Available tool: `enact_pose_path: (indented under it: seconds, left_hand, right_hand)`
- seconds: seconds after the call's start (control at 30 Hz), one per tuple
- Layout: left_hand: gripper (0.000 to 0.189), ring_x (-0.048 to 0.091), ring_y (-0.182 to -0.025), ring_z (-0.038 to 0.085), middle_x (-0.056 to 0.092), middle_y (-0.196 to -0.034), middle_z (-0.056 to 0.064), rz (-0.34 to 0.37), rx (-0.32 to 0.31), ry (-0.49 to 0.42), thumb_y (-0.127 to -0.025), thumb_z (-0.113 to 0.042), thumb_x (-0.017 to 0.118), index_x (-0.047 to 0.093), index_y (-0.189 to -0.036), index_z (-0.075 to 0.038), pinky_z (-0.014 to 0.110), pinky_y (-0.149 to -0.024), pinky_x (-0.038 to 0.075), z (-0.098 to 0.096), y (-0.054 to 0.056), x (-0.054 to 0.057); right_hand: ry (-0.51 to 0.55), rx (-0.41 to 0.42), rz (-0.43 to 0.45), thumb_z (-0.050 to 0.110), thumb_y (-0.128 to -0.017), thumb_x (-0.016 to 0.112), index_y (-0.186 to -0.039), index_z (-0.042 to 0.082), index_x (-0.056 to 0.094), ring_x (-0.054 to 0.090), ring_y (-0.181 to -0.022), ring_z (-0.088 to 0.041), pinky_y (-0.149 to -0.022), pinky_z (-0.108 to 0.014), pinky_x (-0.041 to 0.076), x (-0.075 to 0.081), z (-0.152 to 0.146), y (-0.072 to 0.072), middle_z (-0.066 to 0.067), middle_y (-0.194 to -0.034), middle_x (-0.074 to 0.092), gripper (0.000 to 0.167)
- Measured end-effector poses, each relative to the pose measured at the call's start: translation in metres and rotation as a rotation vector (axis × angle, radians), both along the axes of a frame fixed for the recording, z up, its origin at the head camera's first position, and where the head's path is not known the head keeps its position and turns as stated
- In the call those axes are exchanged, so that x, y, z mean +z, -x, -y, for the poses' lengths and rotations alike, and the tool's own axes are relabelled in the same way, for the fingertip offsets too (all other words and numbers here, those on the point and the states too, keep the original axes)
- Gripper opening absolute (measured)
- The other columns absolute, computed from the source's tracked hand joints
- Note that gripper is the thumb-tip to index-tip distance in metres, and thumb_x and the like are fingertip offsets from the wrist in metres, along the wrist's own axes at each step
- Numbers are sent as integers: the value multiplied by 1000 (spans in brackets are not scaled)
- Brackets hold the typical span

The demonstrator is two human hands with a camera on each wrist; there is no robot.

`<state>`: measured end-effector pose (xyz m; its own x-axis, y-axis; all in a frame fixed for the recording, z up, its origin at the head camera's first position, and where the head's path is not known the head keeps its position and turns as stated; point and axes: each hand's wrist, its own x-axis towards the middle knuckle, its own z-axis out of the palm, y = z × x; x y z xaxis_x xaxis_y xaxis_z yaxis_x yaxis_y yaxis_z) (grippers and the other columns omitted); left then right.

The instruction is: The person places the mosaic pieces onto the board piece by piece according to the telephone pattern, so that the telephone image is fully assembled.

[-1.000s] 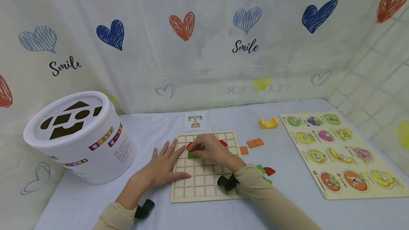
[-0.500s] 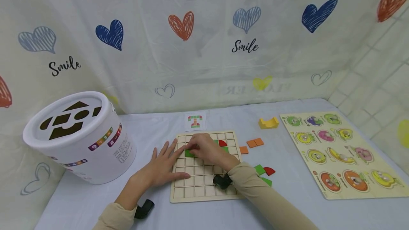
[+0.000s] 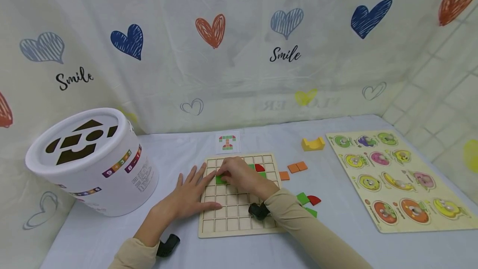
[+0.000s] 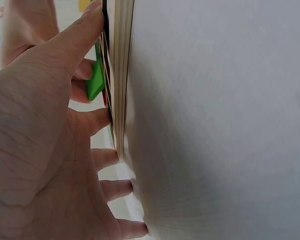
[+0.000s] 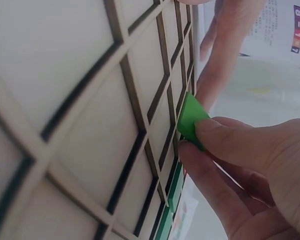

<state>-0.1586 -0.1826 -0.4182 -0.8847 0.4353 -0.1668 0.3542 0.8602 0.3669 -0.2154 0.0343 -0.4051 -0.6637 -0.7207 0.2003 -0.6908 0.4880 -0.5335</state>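
Note:
My right hand pinches a small green tile between thumb and finger. The tile is tilted at the grid of the wooden board, near its upper left. My left hand lies with fingers spread over the board's left edge, thumb on the board and some fingertips on the cloth beyond. In the right wrist view another green tile sits in the grid past the pinched one. A red quarter-round piece and a green tile lie in cells right of my right hand, which hides the cells beneath it.
A card with a T pattern lies behind the board. Orange squares, a loose red piece, green tiles and a yellow block are to the right. A fruit puzzle lies far right; a white bucket stands left.
My right hand has shifted slightly left with the green tile, uncovering pieces on the board's right side. The red piece by its fingertips is now hidden. My left hand stays in place.

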Motion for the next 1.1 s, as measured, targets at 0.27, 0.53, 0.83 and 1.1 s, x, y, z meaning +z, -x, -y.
enact_pose_path:
  seconds: [0.27,0.53,0.83,1.1]
  left_hand:
    - [98,5,-158,48,7,-175,18,3,-5,-13,-92,-73,61,30,-167,-17,79,-116,5,-1,0,-1]
    - [100,4,-159,47,7,-175,17,-14,-7,-12,-91,-75,61,30,-167,-17,79,-116,5,1,1,-5]
    - [98,5,-158,48,9,-175,18,-9,-7,2,-93,-73,61,30,-167,-16,80,-116,7,0,-2,2]
    - [99,6,-158,49,10,-174,19,-28,-11,-21,-92,-74,61,32,-166,-15,80,-115,6,2,-1,-4]
  right_hand:
    - [-59,11,-33,-4,-93,76,-108,-3,81,70,-91,-22,-76,-23,56,4,3,0,-10,-97,72,16]
    - [-131,-6,-46,-4,-94,75,-111,-3,80,70,-96,-23,-81,-26,58,9,7,-4,-11,-101,73,19]
    - [-140,3,-79,-4,-94,74,-106,-1,82,71,-94,-20,-81,-24,58,8,10,-3,-9,-97,75,14]
    - [-97,46,-110,-9,-94,71,-96,-1,82,70,-88,-20,-77,-21,56,7,5,-4,-8,-91,73,14]
